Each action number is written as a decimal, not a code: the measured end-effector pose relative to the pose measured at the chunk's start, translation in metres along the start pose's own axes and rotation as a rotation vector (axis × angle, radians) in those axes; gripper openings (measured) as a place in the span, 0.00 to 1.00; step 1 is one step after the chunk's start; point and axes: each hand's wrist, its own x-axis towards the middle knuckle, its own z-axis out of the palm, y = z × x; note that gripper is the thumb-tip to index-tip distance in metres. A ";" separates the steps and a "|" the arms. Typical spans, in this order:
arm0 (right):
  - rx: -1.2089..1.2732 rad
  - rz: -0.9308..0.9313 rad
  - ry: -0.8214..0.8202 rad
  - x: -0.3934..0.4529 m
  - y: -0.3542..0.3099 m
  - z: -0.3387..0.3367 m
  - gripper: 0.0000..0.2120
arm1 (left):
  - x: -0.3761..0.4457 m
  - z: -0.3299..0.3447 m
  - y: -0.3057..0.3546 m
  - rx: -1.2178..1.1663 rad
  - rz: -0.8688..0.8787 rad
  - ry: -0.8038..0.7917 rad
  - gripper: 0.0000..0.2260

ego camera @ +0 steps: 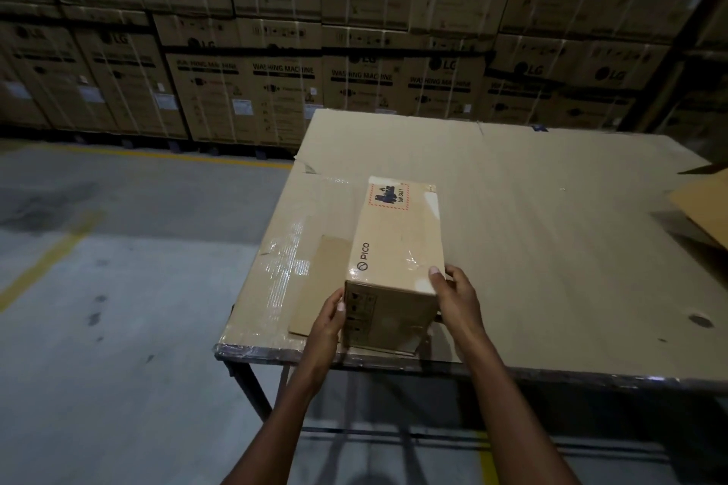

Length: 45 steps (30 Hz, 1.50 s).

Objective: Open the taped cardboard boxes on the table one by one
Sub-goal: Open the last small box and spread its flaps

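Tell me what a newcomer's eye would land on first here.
First, the taped PICO box at the near-left of the cardboard-covered table, gripped at its near end by the left hand and right hand. Behind, a wall of stacked washing machine cartons fills the background.

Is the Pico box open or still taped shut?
Shut. The box has its top flat with clear tape across it; both hands, left and right, hold its near end.

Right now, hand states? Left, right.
Left hand: grips the near left corner of the box.
Right hand: grips the box's near right corner, thumb on top.
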 end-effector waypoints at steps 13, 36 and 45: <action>0.386 0.486 -0.069 0.025 0.043 -0.004 0.09 | 0.007 -0.008 0.031 0.673 0.371 0.154 0.21; -0.042 -0.258 0.277 -0.016 -0.006 0.001 0.07 | 0.014 0.005 0.055 0.897 0.287 0.369 0.20; -0.279 -0.295 -0.214 -0.047 -0.009 0.081 0.12 | 0.015 -0.010 0.024 0.577 0.062 0.191 0.28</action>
